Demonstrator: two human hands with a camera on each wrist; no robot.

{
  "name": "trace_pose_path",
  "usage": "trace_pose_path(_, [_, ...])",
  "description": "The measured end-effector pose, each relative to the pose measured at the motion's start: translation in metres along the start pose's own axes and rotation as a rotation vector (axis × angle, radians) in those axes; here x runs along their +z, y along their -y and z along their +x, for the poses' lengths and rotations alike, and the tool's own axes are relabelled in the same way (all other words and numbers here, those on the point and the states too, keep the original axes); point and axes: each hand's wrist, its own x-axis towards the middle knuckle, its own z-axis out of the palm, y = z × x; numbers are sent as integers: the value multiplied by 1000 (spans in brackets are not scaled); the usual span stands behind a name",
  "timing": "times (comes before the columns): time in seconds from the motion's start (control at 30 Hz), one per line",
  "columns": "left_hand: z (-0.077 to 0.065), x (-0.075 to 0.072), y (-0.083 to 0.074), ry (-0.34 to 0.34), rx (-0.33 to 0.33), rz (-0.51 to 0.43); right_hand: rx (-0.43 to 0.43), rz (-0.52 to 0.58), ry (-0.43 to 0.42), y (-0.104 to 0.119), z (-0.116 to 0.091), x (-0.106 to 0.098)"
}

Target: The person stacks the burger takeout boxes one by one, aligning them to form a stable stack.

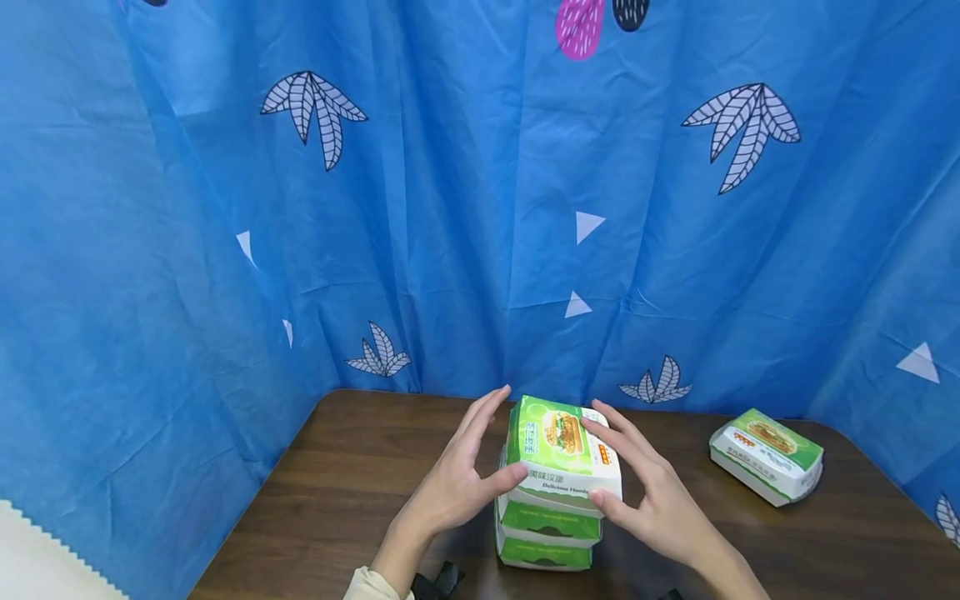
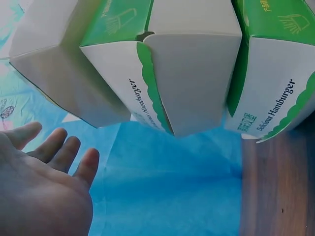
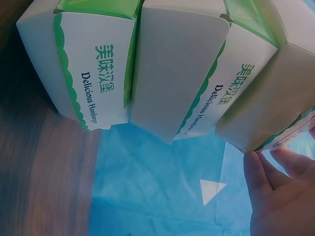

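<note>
Three hamburger boxes form a stack on the table. The top box has a green and white lid with a burger picture and sits slightly turned over the middle box. Lowest is the bottom box. At the stack's left, my left hand has its fingers spread, with the thumb near the top box's front left corner; the left wrist view shows the palm facing up beside the boxes. My right hand touches the top box's right side with spread fingertips, its thumb at a lower corner.
Another hamburger box lies apart on the right side of the brown wooden table. A blue patterned curtain hangs behind the table and along both sides. Dark straps show near the left wrist.
</note>
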Motion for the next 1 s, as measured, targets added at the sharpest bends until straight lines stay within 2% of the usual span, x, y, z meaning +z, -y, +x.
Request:
trace_pose_path(0.13, [-1,-1,-1,2,-14,16,-3,-8,0,0,0,1])
trace_pose_path(0.37, [3,-2,-5,16,2,30,-5,-5,-2,0,0,1])
trace_pose_path(1.0, [10,1,-13,67,-67,28,-5,-8,9,4,1,1])
